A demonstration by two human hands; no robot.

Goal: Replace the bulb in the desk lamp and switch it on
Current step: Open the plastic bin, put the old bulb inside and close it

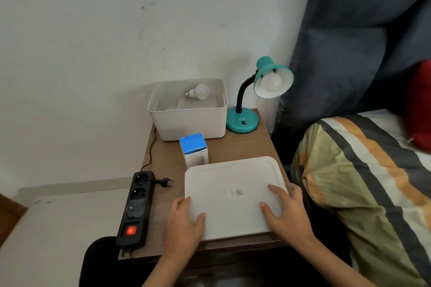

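A teal desk lamp (243,121) stands at the back right of the wooden bedside table (245,144), with a white bulb (271,82) in its shade. A loose white bulb (199,92) lies inside the open white bin (189,121) at the back. A blue and white bulb box (193,149) stands in front of the bin. The white lid (233,196) lies flat at the table's front. My left hand (184,223) grips its near left edge and my right hand (285,209) grips its near right edge.
A black power strip (136,207) with a lit red switch lies along the table's left edge. The lamp's black plug (166,182) lies unplugged beside it. A bed with a striped cover (363,182) is close on the right. A white wall stands behind.
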